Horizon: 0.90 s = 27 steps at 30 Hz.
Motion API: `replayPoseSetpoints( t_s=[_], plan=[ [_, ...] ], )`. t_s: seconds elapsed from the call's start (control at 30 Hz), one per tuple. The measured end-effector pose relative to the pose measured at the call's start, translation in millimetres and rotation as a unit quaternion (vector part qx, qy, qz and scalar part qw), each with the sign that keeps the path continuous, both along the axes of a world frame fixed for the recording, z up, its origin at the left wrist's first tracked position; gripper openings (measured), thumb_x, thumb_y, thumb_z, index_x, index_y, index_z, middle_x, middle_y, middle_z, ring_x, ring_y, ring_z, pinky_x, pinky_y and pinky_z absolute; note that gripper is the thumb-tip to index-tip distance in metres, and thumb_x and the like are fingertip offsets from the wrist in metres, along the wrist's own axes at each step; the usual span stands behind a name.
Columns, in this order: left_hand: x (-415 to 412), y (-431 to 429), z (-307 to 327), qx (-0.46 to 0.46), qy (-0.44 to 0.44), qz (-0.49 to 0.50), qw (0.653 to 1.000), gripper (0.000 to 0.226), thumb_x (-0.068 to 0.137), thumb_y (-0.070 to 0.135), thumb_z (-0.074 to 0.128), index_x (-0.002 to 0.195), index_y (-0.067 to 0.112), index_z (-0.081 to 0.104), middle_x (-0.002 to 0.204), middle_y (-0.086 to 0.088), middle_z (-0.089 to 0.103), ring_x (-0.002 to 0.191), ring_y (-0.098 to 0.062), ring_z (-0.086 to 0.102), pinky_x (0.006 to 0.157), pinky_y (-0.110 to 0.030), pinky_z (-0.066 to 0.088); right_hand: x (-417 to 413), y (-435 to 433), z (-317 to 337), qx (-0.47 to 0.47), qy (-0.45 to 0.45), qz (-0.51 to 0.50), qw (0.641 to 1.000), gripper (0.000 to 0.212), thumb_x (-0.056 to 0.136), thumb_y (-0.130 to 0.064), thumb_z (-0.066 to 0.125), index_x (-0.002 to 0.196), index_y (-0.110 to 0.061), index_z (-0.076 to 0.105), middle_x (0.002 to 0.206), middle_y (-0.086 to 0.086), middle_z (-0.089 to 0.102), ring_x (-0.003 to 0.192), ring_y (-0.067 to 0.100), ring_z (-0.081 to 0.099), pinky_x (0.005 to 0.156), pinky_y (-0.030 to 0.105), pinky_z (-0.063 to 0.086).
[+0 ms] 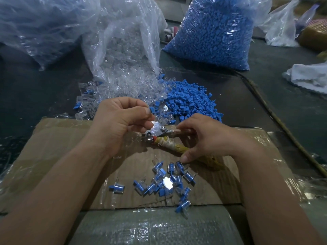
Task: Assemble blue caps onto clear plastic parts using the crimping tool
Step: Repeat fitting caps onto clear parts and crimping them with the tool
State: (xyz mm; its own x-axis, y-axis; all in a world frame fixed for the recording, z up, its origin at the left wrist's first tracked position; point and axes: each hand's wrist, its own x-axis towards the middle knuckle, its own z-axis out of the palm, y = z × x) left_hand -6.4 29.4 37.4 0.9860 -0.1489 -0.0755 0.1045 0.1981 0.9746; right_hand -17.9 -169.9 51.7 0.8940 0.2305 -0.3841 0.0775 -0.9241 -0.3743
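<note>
I find both hands over the middle of the frame, above a sheet of flattened cardboard (58,138).

The left hand (122,121) is curled, and its thumb and forefinger pinch one blue cap (151,109) at the fingertips. I cannot tell whether a clear part is fitted under that cap. The cap sits just above the metal head of the crimping tool (157,131), and the lower fingers of this hand lie against that head.

The right hand (208,138) grasps the tool by its two wrapped handles, to the right of the head. Its fingers curl over the upper handle and its thumb reaches down past the lower one. I cannot tell how far the tool's jaws stand apart.

Below the hands, lower centre, a loose cluster of assembled pieces (166,181) lies on the cardboard, blue caps inside clear bodies. The right thumb tip is just beside the top of this cluster.

Above the hands I note two supply heaps lying side by side: clear plastic parts (123,85) to the left, spilling from an open clear bag (122,38), and loose blue caps (192,99) to the right. At the upper right of the frame stands a full bag of blue caps (217,32), well apart from both hands. A white cloth (309,75) lies at the right edge.
</note>
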Motion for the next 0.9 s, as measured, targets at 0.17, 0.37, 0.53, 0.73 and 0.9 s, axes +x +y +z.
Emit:
replayPoseSetpoints(
  t_s=[0.17, 0.37, 0.53, 0.73, 0.9],
  plan=[
    [-0.1, -0.5, -0.2, 0.001, -0.001, 0.004, 1.000, 0.021, 0.056, 0.012, 0.064, 0.073, 0.003, 0.058, 0.059, -0.008, 0.068, 0.047, -0.013, 0.062, 0.044, -0.016, 0.049, -0.6, 8.2, 1.0, -0.028, -0.040, 0.001, 0.999, 0.065, 0.061, -0.046, 0.079, 0.119, -0.037, 0.050, 0.093, -0.020, 0.037, 0.093, 0.007, 0.040, 0.077, 0.028, 0.038],
    [0.3, -0.8, 0.1, -0.010, 0.001, 0.010, 1.000, 0.019, 0.057, 0.010, 0.062, 0.074, 0.003, 0.058, 0.058, -0.007, 0.068, 0.049, -0.012, 0.063, 0.044, -0.016, 0.049, 0.5, 19.2, -1.5, -0.058, -0.107, -0.030, 0.992, 0.031, 0.069, -0.039, 0.068, 0.099, -0.032, 0.064, 0.079, -0.015, 0.047, 0.071, 0.003, 0.043, 0.058, 0.024, 0.032],
    [0.5, -2.0, -0.3, -0.029, -0.006, 0.022, 0.999, 0.017, 0.058, 0.009, 0.061, 0.074, 0.004, 0.056, 0.056, -0.006, 0.067, 0.048, -0.012, 0.063, 0.045, -0.016, 0.050, 0.2, 22.3, -7.6, -0.096, -0.178, -0.039, 0.979, 0.011, 0.078, -0.017, 0.056, 0.083, -0.026, 0.055, 0.071, -0.011, 0.044, 0.066, 0.009, 0.041, 0.048, 0.023, 0.023],
    [2.8, 1.0, -1.8, -0.035, -0.016, 0.036, 0.999, 0.014, 0.060, 0.008, 0.060, 0.073, 0.006, 0.056, 0.058, -0.005, 0.067, 0.051, -0.012, 0.064, 0.047, -0.016, 0.051, 3.1, 10.7, -8.7, -0.075, -0.202, -0.075, 0.974, 0.015, 0.080, -0.017, 0.056, 0.089, -0.023, 0.046, 0.079, -0.009, 0.036, 0.079, 0.013, 0.039, 0.065, 0.028, 0.030],
    [4.4, 1.9, -4.4, -0.024, -0.023, 0.049, 0.998, 0.010, 0.077, -0.004, 0.056, 0.075, 0.005, 0.056, 0.059, -0.004, 0.068, 0.054, -0.012, 0.065, 0.049, -0.016, 0.051, 2.0, 4.8, -3.9, 0.001, -0.245, -0.114, 0.963, 0.017, 0.086, -0.026, 0.058, 0.088, -0.024, 0.041, 0.078, -0.010, 0.040, 0.066, 0.005, 0.038, 0.053, 0.026, 0.026]
  ],
)
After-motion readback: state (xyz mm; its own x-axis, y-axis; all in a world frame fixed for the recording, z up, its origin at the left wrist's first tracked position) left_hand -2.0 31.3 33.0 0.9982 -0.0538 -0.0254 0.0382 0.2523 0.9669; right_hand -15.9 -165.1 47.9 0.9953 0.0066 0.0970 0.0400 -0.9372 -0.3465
